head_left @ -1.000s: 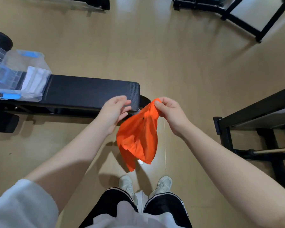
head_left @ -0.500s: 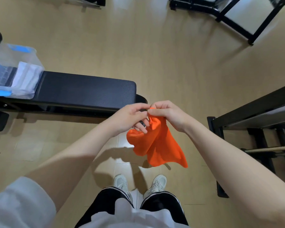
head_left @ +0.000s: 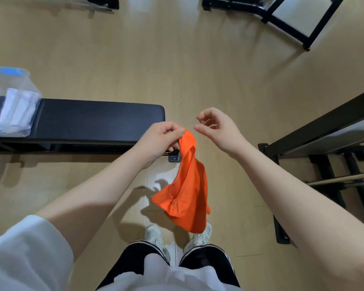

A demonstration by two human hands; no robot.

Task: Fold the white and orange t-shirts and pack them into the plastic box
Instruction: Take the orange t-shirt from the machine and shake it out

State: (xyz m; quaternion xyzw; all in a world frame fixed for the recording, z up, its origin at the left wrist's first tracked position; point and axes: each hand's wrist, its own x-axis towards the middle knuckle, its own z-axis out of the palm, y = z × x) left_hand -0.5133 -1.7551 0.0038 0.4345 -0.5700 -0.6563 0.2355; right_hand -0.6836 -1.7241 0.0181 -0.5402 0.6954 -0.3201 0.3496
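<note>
The orange t-shirt [head_left: 187, 190] hangs bunched in the air over the floor, above my shoes. My left hand [head_left: 159, 141] pinches its top edge between thumb and fingers. My right hand [head_left: 215, 128] is just to the right of the shirt's top, fingers loosely curled and holding nothing. The clear plastic box [head_left: 7, 87] with blue clips stands on the left end of the black bench [head_left: 97, 120]. A folded white t-shirt [head_left: 17, 111] lies inside the box.
The padded bench runs left to right in front of me. A black metal rack [head_left: 324, 131] stands at the right, with a bar low on it. More black frames [head_left: 286, 22] stand at the far right. Wood floor lies between.
My right hand has let go of the orange t-shirt and moved away to the right. The shirt now hangs from my left hand alone and has dropped lower.
</note>
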